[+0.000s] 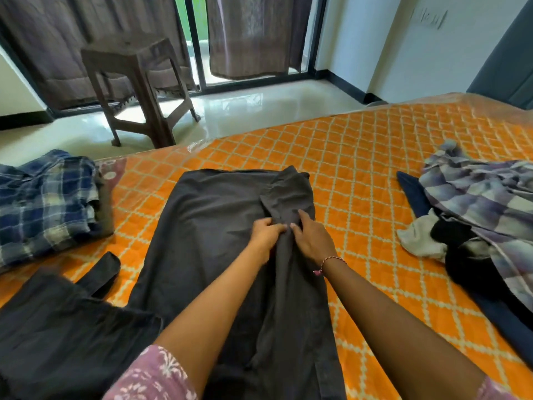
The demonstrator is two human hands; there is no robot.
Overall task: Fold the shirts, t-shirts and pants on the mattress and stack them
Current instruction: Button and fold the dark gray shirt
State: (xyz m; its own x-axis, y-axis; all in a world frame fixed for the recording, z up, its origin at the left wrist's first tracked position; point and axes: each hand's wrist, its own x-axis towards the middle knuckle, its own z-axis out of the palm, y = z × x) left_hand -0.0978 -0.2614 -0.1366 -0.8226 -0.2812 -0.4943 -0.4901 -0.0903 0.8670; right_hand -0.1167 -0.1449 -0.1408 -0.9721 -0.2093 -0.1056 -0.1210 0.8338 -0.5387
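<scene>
A grey shirt (225, 215) is spread on the mattress (360, 157). Its folded side is pinched by the left hand (266, 230) and right hand (310, 236). Uneven pulling could skew the fold or bunch cloth.

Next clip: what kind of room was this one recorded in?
Most likely a bedroom in a home. An orange quilted mattress fills the foreground with clothes spread on it, brown curtains hang over a sliding glass door, and a brown plastic stool stands on the glossy tiled floor.
</scene>
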